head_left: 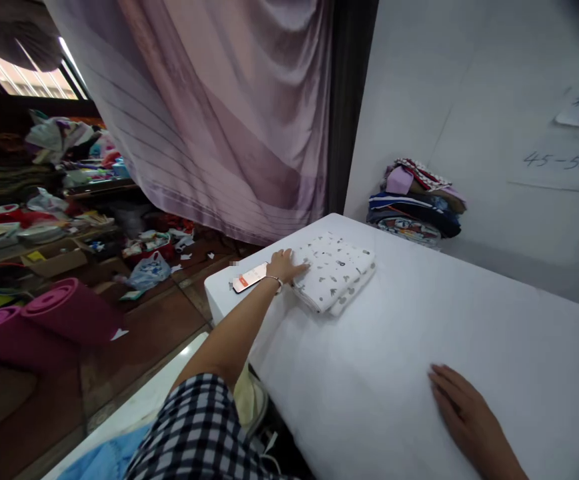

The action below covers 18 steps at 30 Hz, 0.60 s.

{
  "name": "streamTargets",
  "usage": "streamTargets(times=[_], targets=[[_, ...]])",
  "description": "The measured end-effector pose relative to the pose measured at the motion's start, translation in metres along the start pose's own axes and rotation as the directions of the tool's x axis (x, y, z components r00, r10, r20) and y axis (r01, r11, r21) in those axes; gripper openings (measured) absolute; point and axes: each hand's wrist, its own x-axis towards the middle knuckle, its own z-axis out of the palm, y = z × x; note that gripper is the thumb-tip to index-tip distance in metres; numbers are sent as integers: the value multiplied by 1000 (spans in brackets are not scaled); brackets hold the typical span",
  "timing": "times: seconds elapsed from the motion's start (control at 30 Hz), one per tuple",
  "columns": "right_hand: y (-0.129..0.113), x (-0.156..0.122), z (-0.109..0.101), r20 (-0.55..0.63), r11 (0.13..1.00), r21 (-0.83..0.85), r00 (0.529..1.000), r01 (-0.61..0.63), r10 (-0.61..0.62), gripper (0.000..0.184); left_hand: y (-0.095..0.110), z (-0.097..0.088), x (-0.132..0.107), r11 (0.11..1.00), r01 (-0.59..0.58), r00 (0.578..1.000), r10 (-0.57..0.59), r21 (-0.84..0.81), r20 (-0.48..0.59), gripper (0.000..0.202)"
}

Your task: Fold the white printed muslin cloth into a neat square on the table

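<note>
A folded white cloth (335, 271) with small grey prints lies near the far left corner of the white table (419, 333). My left hand (284, 265) reaches out to it, fingers stretched flat against its near edge. My right hand (462, 407) rests palm down on the bare table top close to me, fingers spread, holding nothing. A white and red card (249, 277) lies on the table corner just left of my left hand.
A pile of folded coloured clothes (416, 203) sits at the table's far end against the white wall. A mauve curtain (219, 113) hangs behind. Pink rolls (44, 320), bags and clutter cover the floor at left.
</note>
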Motion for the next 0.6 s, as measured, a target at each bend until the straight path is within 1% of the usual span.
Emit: streamTargets(times=[0.07,0.1,0.13,0.2,0.27,0.3,0.4,0.47,0.5,0.53,0.57,0.6], targets=[[-3,2,-1,5,1000,-1,1000,-7,7,33,4,2,-2,995,86,994,-89,42,58,88],[-4,3,-1,5,1000,0,1000,-11,11,33,6,3,-2,990,136,987,-139,44,74,85],[-6,4,-1,4,1000,3,1000,-15,15,33,7,2,-2,982,185,980,-187,32,73,79],[-8,6,-2,-4,1000,19,1000,-22,22,33,11,-2,-1,967,253,967,-252,-16,36,60],[-9,8,-2,-17,999,43,999,-30,30,33,17,-8,-1,960,272,962,-273,-72,0,42],[-10,8,-2,-16,998,56,999,-36,37,33,22,-12,-1,958,270,963,-271,-101,0,36],[-14,9,-2,4,991,114,997,-74,74,32,43,-26,-8,950,232,973,-226,-207,54,30],[-18,11,-3,16,974,190,992,-127,126,32,66,-32,-16,938,163,986,-142,-306,88,33],[-20,13,-5,20,954,245,985,-171,171,33,80,-34,-22,928,114,992,-85,-356,97,36],[-23,15,-7,27,921,313,971,-233,236,35,96,-34,-30,915,56,995,-17,-401,100,37],[-26,18,-9,45,868,387,947,-311,319,37,113,-32,-40,899,-5,994,52,-437,95,38],[-29,21,-13,73,792,466,909,-395,410,40,132,-28,-53,883,-68,988,122,-465,89,39]])
